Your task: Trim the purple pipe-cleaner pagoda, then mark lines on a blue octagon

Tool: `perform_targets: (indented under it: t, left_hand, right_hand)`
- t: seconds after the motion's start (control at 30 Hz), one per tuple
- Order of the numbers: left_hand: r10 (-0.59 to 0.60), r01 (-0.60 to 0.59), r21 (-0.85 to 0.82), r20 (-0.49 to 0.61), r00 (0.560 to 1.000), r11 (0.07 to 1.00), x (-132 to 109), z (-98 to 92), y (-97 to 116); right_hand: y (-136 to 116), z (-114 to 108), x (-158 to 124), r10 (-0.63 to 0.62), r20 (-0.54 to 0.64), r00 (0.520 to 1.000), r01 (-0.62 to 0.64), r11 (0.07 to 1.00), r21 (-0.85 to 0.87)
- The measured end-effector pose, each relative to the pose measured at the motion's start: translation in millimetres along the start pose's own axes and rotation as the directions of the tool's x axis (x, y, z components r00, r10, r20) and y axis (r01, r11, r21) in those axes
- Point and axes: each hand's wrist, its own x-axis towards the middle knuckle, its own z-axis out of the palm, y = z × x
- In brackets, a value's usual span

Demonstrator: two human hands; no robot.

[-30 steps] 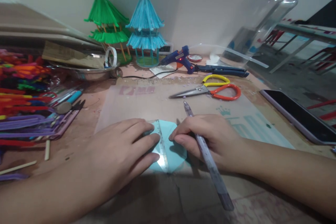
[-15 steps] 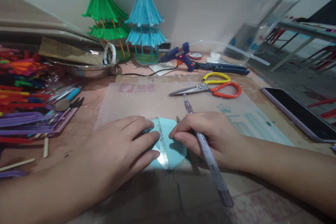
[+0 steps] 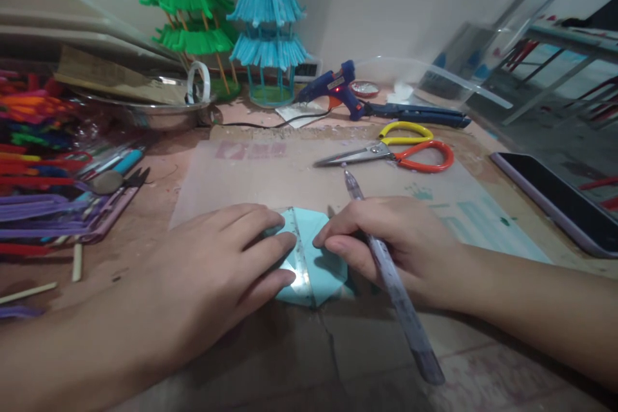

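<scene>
A light blue piece of paper (image 3: 329,273) with several straight sides lies on the translucent sheet in front of me. A clear ruler (image 3: 302,270) runs across its middle. My left hand (image 3: 236,251) rests on the ruler and the paper's left part, fingers stretched and apart, pressing down. Its palm hides some of the paper. In my right hand (image 3: 396,248) a clear pen (image 3: 400,302) is held between thumb and fingers, tip pointing away from me. The bent fingertips of that hand touch the paper's right side, beside the ruler.
Scissors (image 3: 420,156) with yellow and orange handles lie beyond my hands. Behind them are a blue glue gun (image 3: 338,87) with a lit red light, and blue (image 3: 268,51) and green (image 3: 193,38) tower models. Pipe cleaners (image 3: 38,206) fill the left; a phone (image 3: 555,199) lies right.
The view has tilted slightly downward and shifted, so the background sits higher in the picture. Both hands, the ruler and the paper keep nearly the same places relative to each other.
</scene>
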Motion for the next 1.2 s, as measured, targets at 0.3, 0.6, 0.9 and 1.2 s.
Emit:
perform_targets:
  t: [0.3,0.6,0.9,1.2]
  left_hand:
    - [0.006,-0.006,0.003,-0.010,1.000,1.000,2.9,0.2,0.3]
    - [0.015,-0.015,-0.007,-0.007,1.000,1.000,0.8,3.0,-2.7]
    - [0.022,-0.022,0.000,-0.005,1.000,1.000,2.1,-0.1,-2.0]
    - [0.016,-0.016,-0.011,0.003,1.000,1.000,3.4,0.6,-2.5]
  right_hand:
    - [-0.9,-4.0,1.0,0.002,0.032,0.999,-0.003,1.000,0.005]
    - [-1.3,-3.9,0.8,0.006,0.038,0.999,-0.006,1.000,0.000]
    - [-1.3,-2.9,1.0,-0.001,0.021,1.000,0.001,1.000,0.002]
    - [-1.0,-3.0,0.6,-0.004,0.018,1.000,0.004,1.000,-0.003]
